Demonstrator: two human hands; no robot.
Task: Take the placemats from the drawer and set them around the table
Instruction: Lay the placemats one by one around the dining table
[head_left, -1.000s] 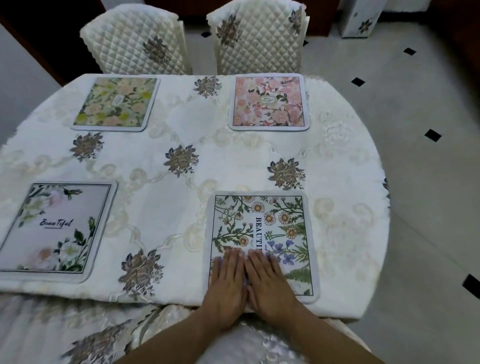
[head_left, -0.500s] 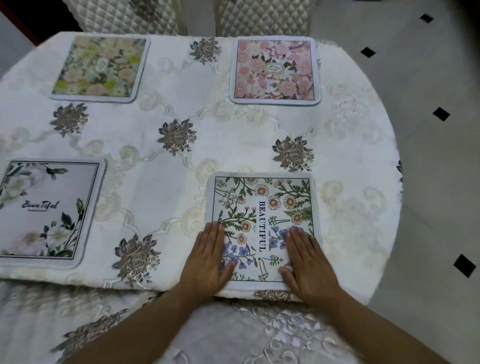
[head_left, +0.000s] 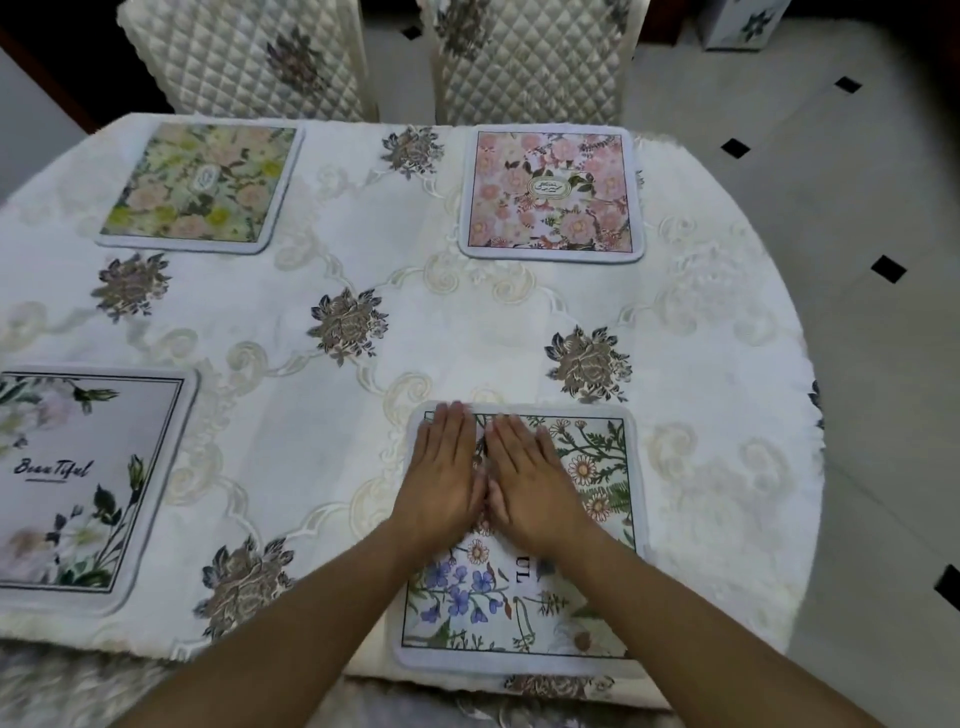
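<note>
Four square floral placemats lie on the white embroidered tablecloth (head_left: 457, 322). A daisy-and-fern placemat (head_left: 592, 582) is at the near edge. My left hand (head_left: 444, 480) and my right hand (head_left: 530, 480) rest flat on its far half, side by side, fingers together, pressing down and holding nothing. A pink-flower placemat (head_left: 553, 192) lies at the far right. At the far left is a green-and-peach placemat (head_left: 200, 187). A white placemat with script lettering (head_left: 78, 483) is at the near left, partly cut by the frame.
Two quilted cream chairs (head_left: 249, 57) (head_left: 530, 52) stand behind the far side of the table. To the right is pale tiled floor (head_left: 857, 218) with small black diamonds. A white floral box (head_left: 743, 23) stands at the far right on the floor.
My hands were spread apart on the near corners of the daisy placemat; they have slid forward and together onto its far half. The camera has tilted up, showing the chairs again.
</note>
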